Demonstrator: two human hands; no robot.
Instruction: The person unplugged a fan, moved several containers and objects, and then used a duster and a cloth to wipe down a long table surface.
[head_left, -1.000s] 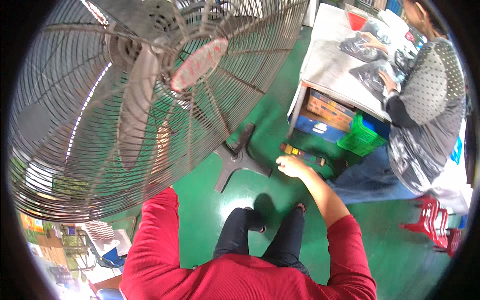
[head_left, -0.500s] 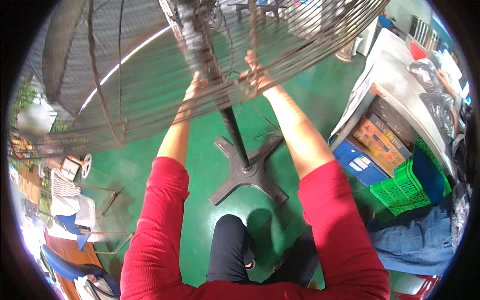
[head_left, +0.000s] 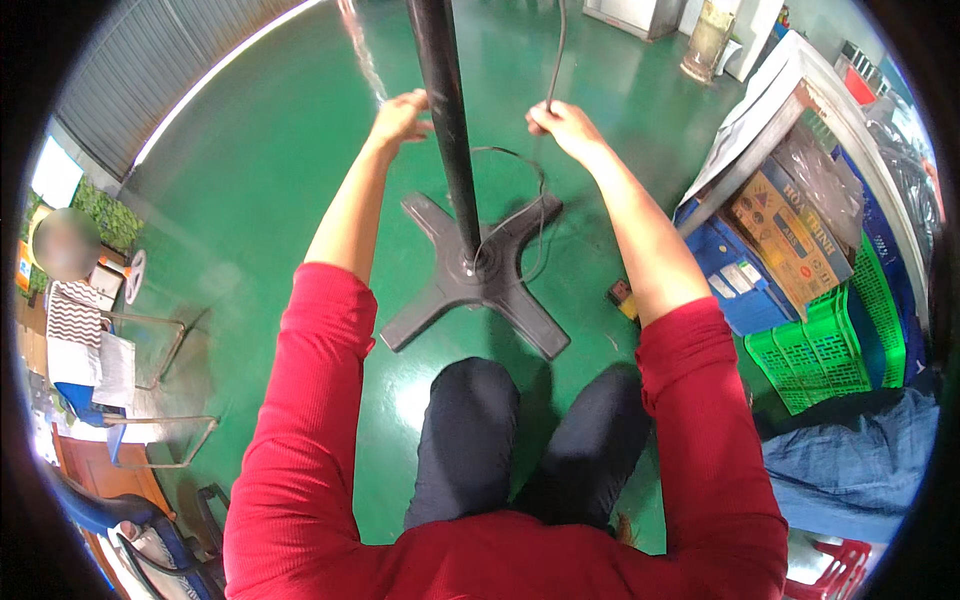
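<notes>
A black metal pole (head_left: 447,110) rises from a dark, four-legged stand base (head_left: 475,270) on the green floor in front of my knees. My left hand (head_left: 398,120) is beside the pole's left edge, fingers apart and pointing at it; whether they touch it I cannot tell. A clear, shiny strip (head_left: 362,50) runs down to the back of that hand. To the right of the pole, my right hand (head_left: 562,127) is closed on a grey cord (head_left: 560,50) that runs up out of view. A length of cord also loops down around the base.
At right a covered table (head_left: 735,130) stands over a cardboard box (head_left: 785,240), a blue bin (head_left: 735,285) and a green crate (head_left: 815,350). A small red, yellow and black object (head_left: 622,298) lies near my right forearm. Metal-framed chairs (head_left: 165,440) stand at left.
The large fan cage has gone out of view above, leaving the pole and base. My right hand is now seen closed on the cord, farther right of the pole.
</notes>
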